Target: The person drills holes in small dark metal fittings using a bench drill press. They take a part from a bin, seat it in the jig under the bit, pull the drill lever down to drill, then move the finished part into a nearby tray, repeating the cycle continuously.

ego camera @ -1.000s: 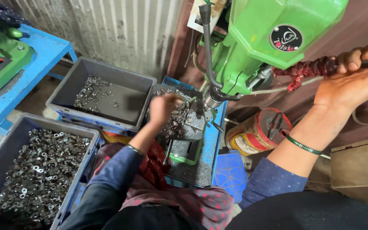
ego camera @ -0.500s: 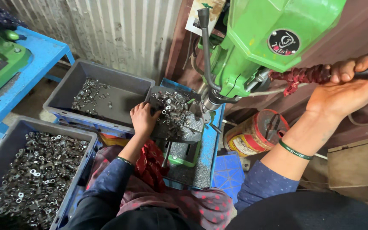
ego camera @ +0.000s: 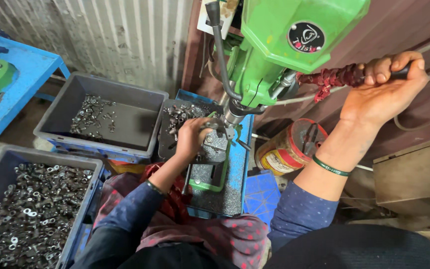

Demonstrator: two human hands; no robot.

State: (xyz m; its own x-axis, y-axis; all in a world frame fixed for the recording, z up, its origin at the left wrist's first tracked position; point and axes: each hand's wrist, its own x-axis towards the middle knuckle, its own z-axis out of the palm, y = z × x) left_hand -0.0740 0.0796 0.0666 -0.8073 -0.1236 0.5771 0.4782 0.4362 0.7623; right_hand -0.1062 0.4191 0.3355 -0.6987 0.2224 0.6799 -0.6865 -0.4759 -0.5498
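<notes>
A green drill press (ego camera: 294,45) towered over a blue work table (ego camera: 235,174), its spindle pointing down at a small metal vise (ego camera: 215,149) bolted to a green base. To the left sat 2 grey plastic bins: the nearer grey bin (ego camera: 31,214) was heaped with small metal ring parts, while the farther grey bin (ego camera: 105,117) held only a thin scatter of them. A dark tray (ego camera: 172,129) just beside the vise carried more loose parts. A round red and yellow tin (ego camera: 289,147) stood on the right of the table, tools poking out of it. The right hand (ego camera: 381,94), raised high, was curled tight around the press's feed lever (ego camera: 344,77), whose shaft was wrapped in red cloth; a green bangle ringed that wrist. The left hand (ego camera: 192,137) rested at the vise under the spindle, fingers bunched together; whatever small piece it pinched there was hidden by the fingers
</notes>
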